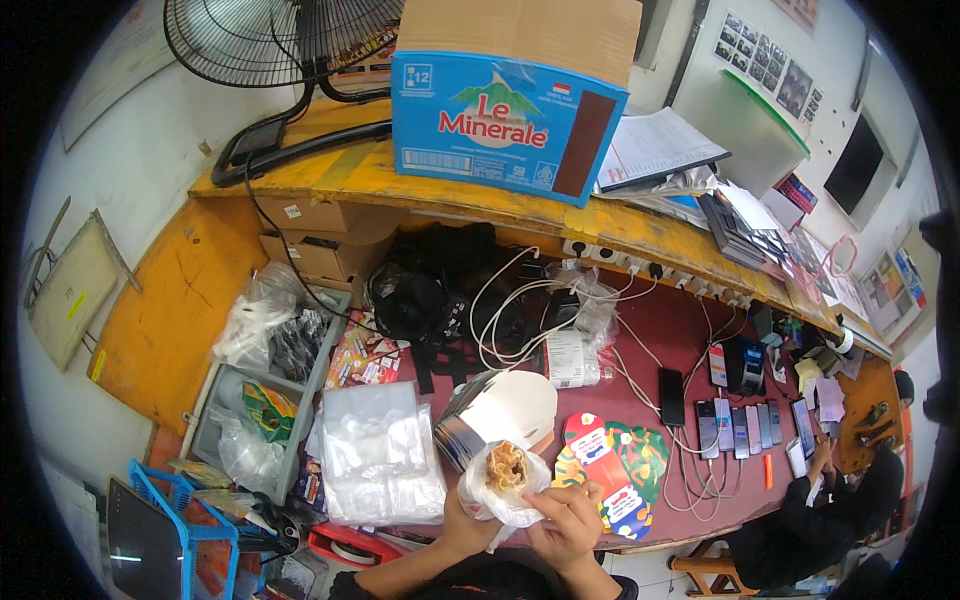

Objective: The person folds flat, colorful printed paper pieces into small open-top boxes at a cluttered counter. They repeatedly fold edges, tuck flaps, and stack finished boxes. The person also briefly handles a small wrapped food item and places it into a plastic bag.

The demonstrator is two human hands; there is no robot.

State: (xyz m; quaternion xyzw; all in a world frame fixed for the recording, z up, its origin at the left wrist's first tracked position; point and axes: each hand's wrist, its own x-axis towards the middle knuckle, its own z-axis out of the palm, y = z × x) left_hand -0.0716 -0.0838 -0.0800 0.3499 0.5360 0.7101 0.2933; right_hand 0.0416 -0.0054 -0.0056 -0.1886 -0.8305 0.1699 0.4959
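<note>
My left hand (467, 527) is wrapped round a white plastic bag (517, 511) whose mouth is folded open. Out of its top shows a browned, crinkled piece of fried food (507, 467); I cannot tell its exact kind. At the bag's right edge, my right hand (567, 522) has its fingers curled and pinches the plastic. Just behind the food, a paper food box (515, 405) stands with its white flap raised. Colourful printed cards (590, 440) lie on the maroon tabletop right of the box. Left of my hands is a stack of clear plastic bags (383, 450).
A large blue carton (505, 130) and a black fan (285, 40) stand on the yellow shelf (350, 185). White cables (490, 320) cross the table toward several phones (740, 430). Grey bins (225, 400) sit at left. Another person (830, 530) in dark clothing is at the right.
</note>
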